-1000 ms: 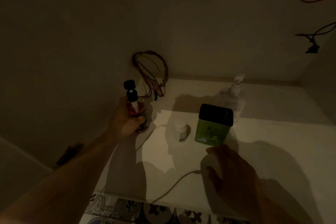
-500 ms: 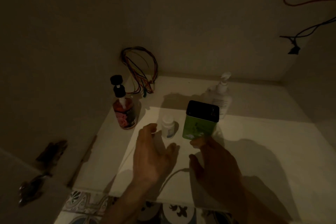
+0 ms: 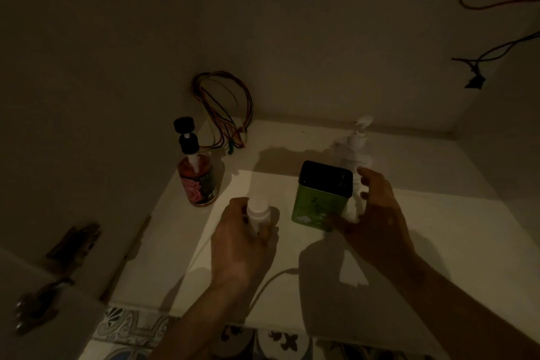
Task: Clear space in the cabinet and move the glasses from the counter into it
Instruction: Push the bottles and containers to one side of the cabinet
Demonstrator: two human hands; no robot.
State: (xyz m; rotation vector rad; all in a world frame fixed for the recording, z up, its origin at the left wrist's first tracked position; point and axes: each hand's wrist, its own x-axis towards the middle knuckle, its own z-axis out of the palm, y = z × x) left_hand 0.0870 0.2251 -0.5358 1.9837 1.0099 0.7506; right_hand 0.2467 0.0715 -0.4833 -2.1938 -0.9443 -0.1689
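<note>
I am looking into a dim cabinet with a white shelf. My left hand wraps around a small white bottle standing on the shelf, fingers on its left and thumb on its right. My right hand is spread at the right side of a green tin with a black lid. Its thumb touches the tin's lower front corner, and its fingers hover beside the lid with a gap. No glasses are in view.
A red pump bottle with a rose label stands at the left wall. Coloured wires hang in the back left corner. A white pump bottle stands behind the tin. A white cable crosses the shelf front. A door hinge sits at left.
My left hand let go of the red pump bottle, which now stands at the left wall, and moved right onto the small white bottle. My right hand moved forward to the tin's right side.
</note>
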